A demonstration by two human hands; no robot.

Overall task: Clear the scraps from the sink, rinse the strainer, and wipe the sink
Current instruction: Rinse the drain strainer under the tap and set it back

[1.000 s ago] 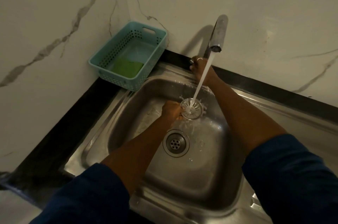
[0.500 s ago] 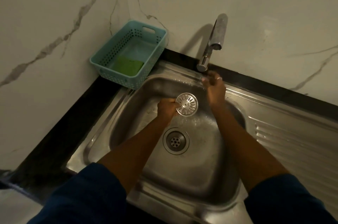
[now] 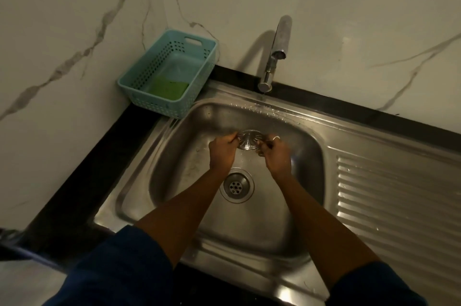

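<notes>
Both hands hold the strainer (image 3: 250, 140) above the drain (image 3: 236, 185), toward the tap (image 3: 274, 56) side of the sink (image 3: 309, 146). The left hand (image 3: 222, 148) pinches its rim on one side and the right hand (image 3: 276, 153) the other; it looks tilted, though the dim light makes this hard to confirm. No water runs from the tap. To finish well, turn the strainer in the fingers, check the slots for scraps, shake drips off over the drain, then seat it flat. The green pad (image 3: 169, 88) in the basket (image 3: 139, 81), beyond the drain, looks suited to wiping
</notes>
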